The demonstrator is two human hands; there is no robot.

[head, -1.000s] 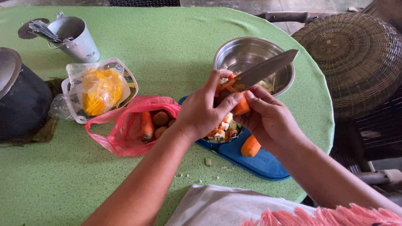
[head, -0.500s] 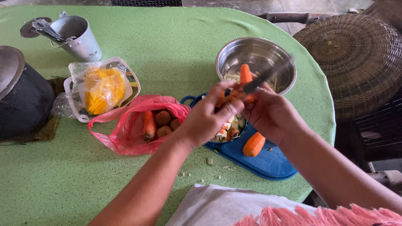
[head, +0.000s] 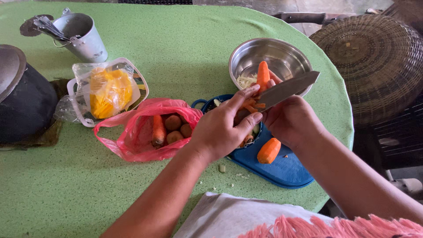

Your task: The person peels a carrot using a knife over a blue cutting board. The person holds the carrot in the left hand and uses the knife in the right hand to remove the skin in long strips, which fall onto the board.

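Orange carrot (head: 263,75) stands gripped in the left hand (head: 222,128); the right hand (head: 293,121) grasps a knife (head: 288,88) near the table's (head: 176,48) right edge.

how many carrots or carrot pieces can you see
3: one carrot held upright in the hands over the steel bowl, one cut piece lying on the blue cutting board, one in the pink bag. More may be hidden in the bag.

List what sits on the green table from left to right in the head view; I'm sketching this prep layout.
Dark pot → metal cup → clear tub of yellow food → pink bag of vegetables → left hand → carrot piece on blue board → wicker basket.
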